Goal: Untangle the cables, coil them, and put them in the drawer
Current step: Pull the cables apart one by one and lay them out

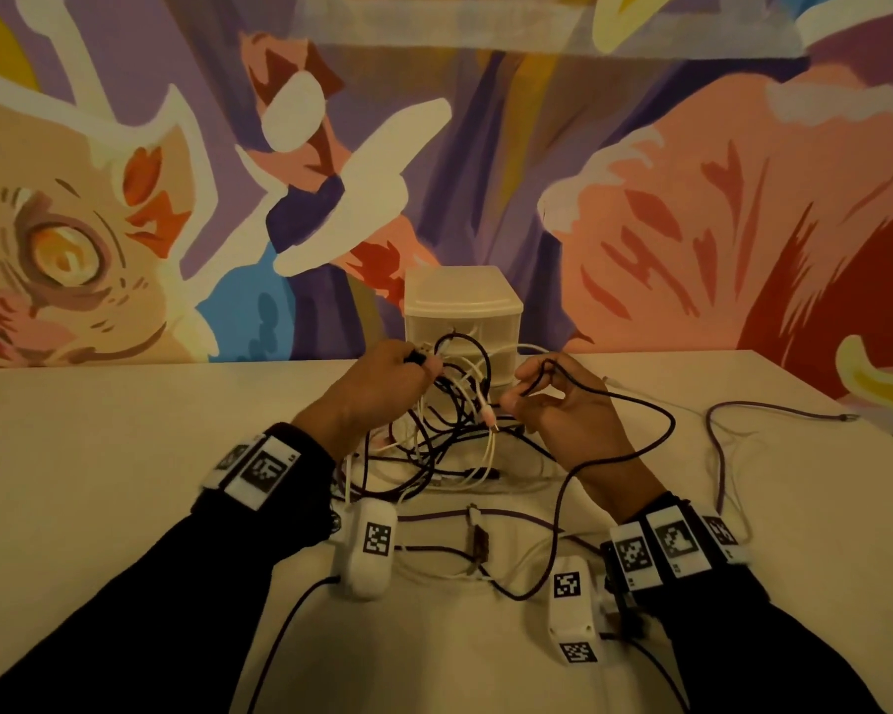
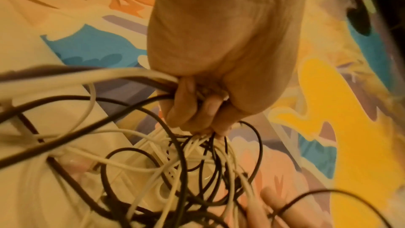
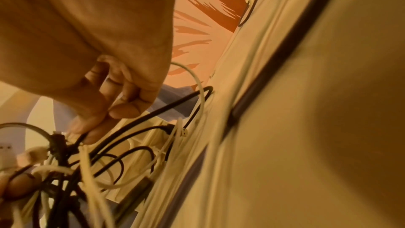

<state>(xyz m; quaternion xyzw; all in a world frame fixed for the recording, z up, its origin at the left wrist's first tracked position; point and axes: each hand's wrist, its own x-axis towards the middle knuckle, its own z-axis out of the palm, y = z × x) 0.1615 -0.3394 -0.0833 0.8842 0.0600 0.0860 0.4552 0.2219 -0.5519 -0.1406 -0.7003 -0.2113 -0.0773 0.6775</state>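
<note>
The person's left hand (image 1: pixel 382 383) is gripping a bunch of the tangled cables (image 1: pixel 449 420) in a closed fist, lifting them above the middle of the desk (image 1: pixel 125 456); the left wrist view is showing dark and white strands running out from between its curled fingers (image 2: pixel 192 108). The right hand (image 1: pixel 563 409) is pinching one black cable (image 1: pixel 640 399) between thumb and forefinger just beside the knot, and that cable is looping off toward the right side of the desk and back down toward the near edge. More cable is lying slack on the desk under and in front of both hands, and a purple cable (image 1: pixel 774 409) is trailing toward the right edge. The small white drawer unit (image 1: pixel 462 301) is standing at the far edge, against the painted wall (image 1: pixel 692 198), directly behind the lifted tangle, with its drawers pushed in.
</note>
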